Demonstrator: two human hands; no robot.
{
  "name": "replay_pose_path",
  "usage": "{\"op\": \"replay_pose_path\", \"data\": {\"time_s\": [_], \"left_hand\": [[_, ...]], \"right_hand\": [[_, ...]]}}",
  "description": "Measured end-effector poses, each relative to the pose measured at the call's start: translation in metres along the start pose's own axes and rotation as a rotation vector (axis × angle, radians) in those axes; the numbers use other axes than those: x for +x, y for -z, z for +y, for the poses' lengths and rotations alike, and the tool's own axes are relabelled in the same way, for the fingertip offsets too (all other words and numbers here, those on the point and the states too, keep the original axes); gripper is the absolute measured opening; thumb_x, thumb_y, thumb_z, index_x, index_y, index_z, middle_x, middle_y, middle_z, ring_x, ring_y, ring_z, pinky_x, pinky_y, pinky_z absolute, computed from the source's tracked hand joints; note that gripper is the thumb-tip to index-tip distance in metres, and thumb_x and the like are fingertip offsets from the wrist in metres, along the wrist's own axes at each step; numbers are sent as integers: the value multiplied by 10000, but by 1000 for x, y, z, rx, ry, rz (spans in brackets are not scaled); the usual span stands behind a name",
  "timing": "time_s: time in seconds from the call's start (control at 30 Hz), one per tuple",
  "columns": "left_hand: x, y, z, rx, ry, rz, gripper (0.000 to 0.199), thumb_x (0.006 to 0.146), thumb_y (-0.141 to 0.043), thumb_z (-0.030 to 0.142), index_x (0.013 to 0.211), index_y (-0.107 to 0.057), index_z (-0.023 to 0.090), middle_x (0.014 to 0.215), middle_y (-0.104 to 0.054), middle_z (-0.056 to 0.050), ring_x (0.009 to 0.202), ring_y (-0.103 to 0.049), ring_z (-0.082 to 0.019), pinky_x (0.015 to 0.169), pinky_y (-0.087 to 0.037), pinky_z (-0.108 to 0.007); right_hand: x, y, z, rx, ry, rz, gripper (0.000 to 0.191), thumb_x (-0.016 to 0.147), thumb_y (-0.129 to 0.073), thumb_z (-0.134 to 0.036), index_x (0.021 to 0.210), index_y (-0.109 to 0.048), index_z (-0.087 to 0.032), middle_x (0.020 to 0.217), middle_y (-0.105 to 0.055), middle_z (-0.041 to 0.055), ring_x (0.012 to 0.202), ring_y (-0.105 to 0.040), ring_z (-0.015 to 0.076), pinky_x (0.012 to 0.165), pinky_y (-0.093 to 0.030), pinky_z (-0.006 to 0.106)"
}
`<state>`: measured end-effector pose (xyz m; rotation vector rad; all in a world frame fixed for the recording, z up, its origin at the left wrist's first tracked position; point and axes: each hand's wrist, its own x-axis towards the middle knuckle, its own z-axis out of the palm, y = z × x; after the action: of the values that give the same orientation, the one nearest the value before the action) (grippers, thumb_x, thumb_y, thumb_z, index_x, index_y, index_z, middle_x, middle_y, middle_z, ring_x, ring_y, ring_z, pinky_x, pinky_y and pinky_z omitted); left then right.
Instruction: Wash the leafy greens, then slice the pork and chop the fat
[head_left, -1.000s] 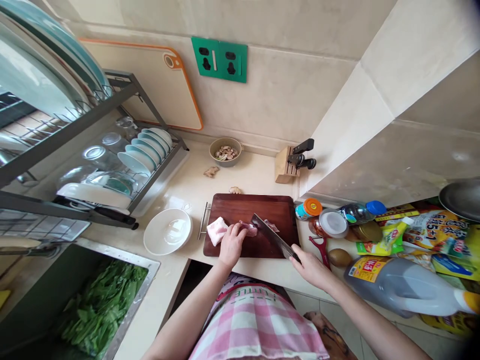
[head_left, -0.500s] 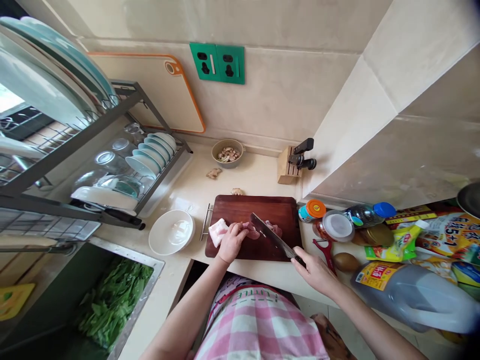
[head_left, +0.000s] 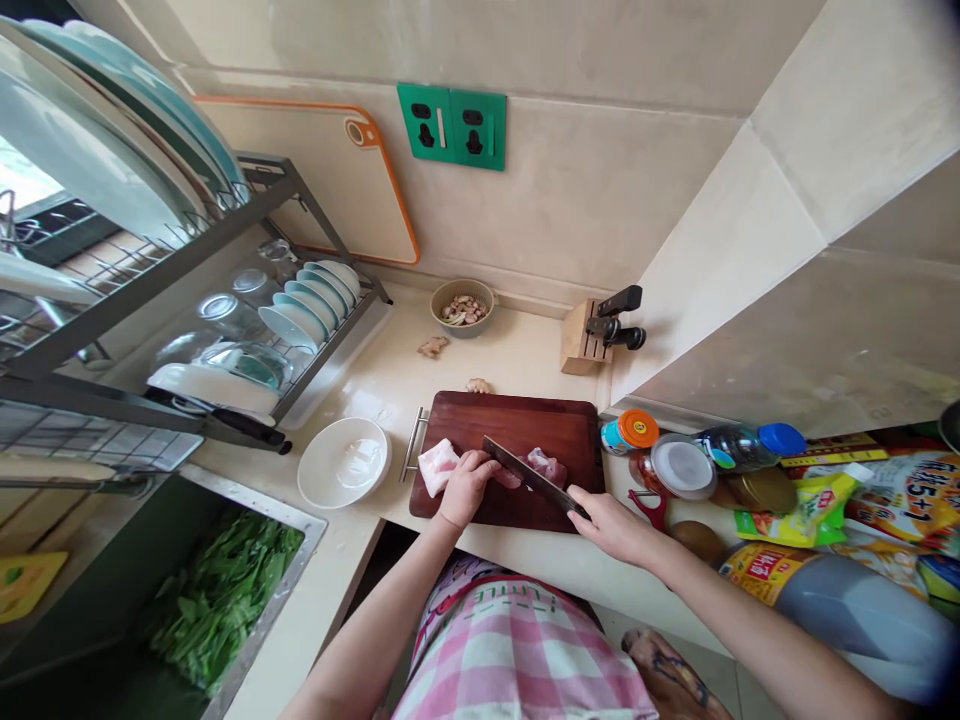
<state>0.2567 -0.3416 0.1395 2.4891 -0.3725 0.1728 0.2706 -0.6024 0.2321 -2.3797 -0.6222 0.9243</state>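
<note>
A dark wooden cutting board lies on the counter with raw meat on it. My left hand presses its closed fingers down on a piece of meat. A pale, fatty chunk of meat sits just left of that hand. My right hand grips the handle of a kitchen knife. The blade slants across the board, its tip close to my left fingertips and against the meat. Cut meat pieces lie on the far side of the blade.
A white bowl stands left of the board, near the sink with leafy greens. Behind are ginger, a bowl of sliced mushrooms and a knife block. Jars and a large jug crowd the right; a dish rack stands left.
My right hand has brought the knife left, so the blade is now nearer my left fingers. The view has shifted slightly. My left hand stays on the meat.
</note>
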Motion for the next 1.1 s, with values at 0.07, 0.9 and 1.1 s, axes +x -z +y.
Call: {"op": "replay_pose_path", "data": {"time_s": [0.07,0.9,1.1], "left_hand": [[0,0,-1,-16,-23,-11,284,879,-377,185,1016,-615,254,950,-544,-42,937,-478,-162,833,-443,-315],[-27,26,3,43,-5,-182,208,858,-411,162,969,-585,190,944,-521,-54,908,-468,-166,845,-421,-318],[-14,59,6,9,-20,-144,196,844,-437,160,789,-619,207,907,-525,-41,899,-487,-162,844,-404,-306]], "right_hand": [[15,0,-5,38,25,-3,161,838,-389,-278,929,-494,-198,731,-585,15,627,-516,120,570,-296,209],[16,-71,-40,-106,-213,248,168,858,-337,-266,938,-463,-191,677,-604,30,599,-564,142,516,-229,226],[31,-75,-51,44,-158,455,210,839,-358,-344,860,-508,-199,622,-580,-2,541,-525,126,511,-290,207]]}}
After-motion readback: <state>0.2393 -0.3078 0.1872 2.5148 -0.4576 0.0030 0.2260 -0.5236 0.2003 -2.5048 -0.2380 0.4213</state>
